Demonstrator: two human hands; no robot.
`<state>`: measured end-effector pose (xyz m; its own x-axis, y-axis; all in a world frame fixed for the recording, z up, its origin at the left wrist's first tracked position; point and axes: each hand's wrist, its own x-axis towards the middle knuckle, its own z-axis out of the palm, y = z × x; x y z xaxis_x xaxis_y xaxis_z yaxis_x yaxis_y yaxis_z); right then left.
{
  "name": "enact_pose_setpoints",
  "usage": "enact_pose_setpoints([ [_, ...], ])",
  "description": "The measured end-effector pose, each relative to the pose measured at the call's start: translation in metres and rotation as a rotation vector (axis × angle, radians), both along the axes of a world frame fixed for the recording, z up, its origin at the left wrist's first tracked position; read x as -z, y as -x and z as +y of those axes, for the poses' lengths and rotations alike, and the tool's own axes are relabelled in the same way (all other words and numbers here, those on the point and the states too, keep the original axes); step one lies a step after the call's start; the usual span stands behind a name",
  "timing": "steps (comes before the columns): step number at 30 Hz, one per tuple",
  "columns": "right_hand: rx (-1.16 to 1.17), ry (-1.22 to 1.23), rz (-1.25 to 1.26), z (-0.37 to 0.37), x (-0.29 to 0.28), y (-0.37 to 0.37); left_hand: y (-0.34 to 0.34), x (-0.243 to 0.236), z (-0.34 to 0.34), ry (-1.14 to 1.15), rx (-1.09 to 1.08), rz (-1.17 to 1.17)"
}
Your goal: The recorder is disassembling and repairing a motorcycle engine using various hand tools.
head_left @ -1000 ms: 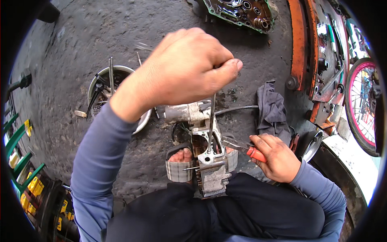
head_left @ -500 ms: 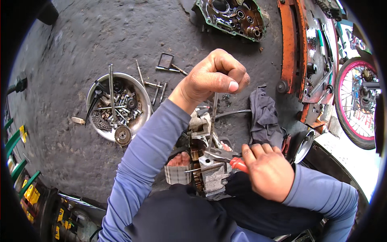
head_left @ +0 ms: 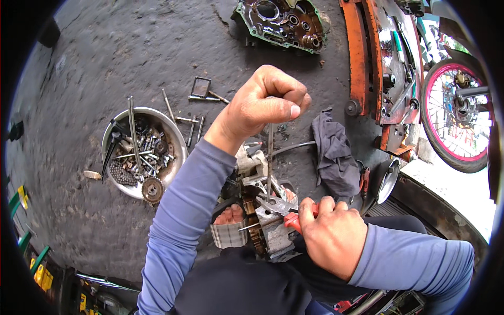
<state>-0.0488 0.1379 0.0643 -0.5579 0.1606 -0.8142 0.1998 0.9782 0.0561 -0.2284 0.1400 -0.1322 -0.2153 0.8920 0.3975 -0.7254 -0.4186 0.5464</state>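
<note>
My left hand (head_left: 265, 100) is a fist above the upper end of a long metal rod (head_left: 270, 152); whether it grips that rod is hidden. My right hand (head_left: 331, 236) holds red-handled pliers (head_left: 278, 206), their jaws at the lower part of the rod. The rod stands out of a grey, dirty engine block (head_left: 275, 236) with a dark open cavity, between my sandaled feet (head_left: 228, 231).
Left sits a metal bowl (head_left: 176, 134) of bolts, chain and gear; loose bolts (head_left: 191, 126) lie beside it. A greasy casing (head_left: 278, 23) is at the top. Right are a grey rag (head_left: 333, 152), an orange metal frame (head_left: 362, 63) with tools and a bicycle wheel (head_left: 449, 115).
The view has shifted. My left fist is further right relative to the bowl, which is now uncovered. My right hand has brought the pliers leftward onto the rod's lower part.
</note>
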Motion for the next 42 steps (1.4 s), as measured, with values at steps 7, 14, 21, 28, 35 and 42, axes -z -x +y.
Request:
enact_pose_setpoints([
  [7, 0.0, 0.131, 0.031, 0.02, 0.008, -0.01, 0.01, -0.011, -0.009, 0.091, -0.099, 0.177],
  [14, -0.021, 0.313, 0.119, 0.05, 0.034, -0.029, 0.009, -0.021, -0.014, 0.214, -0.083, 0.218],
  [21, -0.098, 0.409, 0.209, 0.069, 0.053, -0.031, 0.011, -0.029, -0.022, 0.324, -0.044, 0.292],
  [28, -0.17, 0.485, 0.226, 0.086, 0.069, -0.03, 0.02, -0.047, -0.024, 0.502, -0.038, 0.525],
  [35, -0.225, 0.537, 0.338, 0.102, 0.095, -0.031, 0.031, -0.077, -0.023, 0.755, 0.035, 0.89],
  [42, -0.243, 0.871, 0.428, 0.124, 0.153, -0.027, 0.031, -0.119, -0.015, 1.02, 0.194, 1.649],
])
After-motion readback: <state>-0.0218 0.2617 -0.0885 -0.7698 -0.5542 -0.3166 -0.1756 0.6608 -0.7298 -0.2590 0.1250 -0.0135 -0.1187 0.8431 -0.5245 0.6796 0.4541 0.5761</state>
